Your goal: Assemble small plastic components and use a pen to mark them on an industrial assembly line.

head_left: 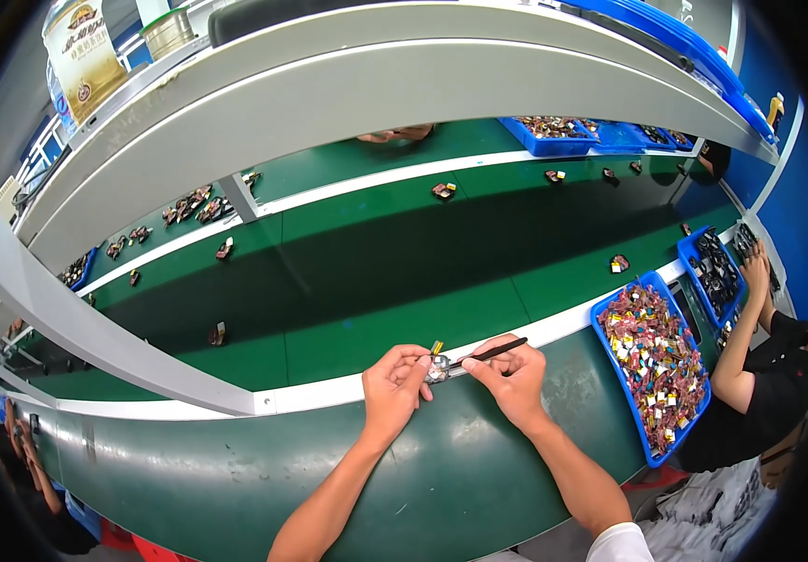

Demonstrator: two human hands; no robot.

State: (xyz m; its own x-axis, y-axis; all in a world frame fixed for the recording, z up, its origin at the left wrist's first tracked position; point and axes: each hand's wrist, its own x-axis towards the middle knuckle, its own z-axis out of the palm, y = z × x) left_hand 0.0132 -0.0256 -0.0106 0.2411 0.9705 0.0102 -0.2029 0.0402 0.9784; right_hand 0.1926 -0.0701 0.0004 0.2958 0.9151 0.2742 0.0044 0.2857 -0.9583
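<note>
My left hand [392, 393] pinches a small electronic part [437, 371] with a clear, silvery body and a yellow tab standing up from it. A slim black stick-like tool [501, 349] is gripped in my right hand [514, 382], its narrow end pointing left at the part. Whether it is a pair of tweezers cannot be made out. Both hands are close together above the near edge of the green workbench [329, 468], by the white rail [329, 391]. My fingers partly cover the part.
Beyond the rail runs a green conveyor belt [404, 323] carrying scattered small parts [443, 190]. A blue tray [652, 459] heaped with wired parts stands at my right. A co-worker's arm [739, 370] is beside another blue tray [689, 248]. A grey shelf frame [404, 80] spans overhead.
</note>
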